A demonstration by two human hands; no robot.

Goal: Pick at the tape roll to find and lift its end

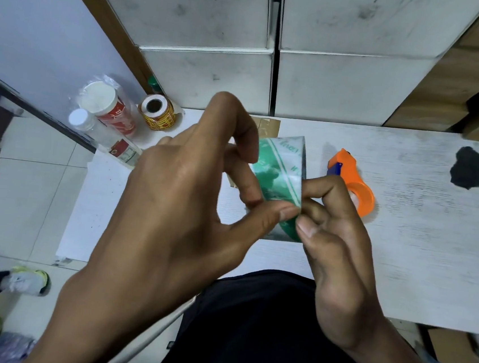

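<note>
With both hands pinching the green packet (280, 173) above the bench (403, 243), I'd keep my left hand (183, 199) grip firm while my right hand (340, 251) grip works the corner gently

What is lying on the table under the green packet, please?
Under the green packet, which both hands pinch, a brown cardboard piece lies on the white table. The left hand and the packet cover most of it, so its full shape is hidden.

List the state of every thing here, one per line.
Green packet: held above the table, pinched by both hands.
Left hand: pinching the packet.
Right hand: pinching the packet.
Orange tape dispenser: lying on the table, untouched.
Red-labelled jar: lid on.
Label roll: standing on end.
</note>
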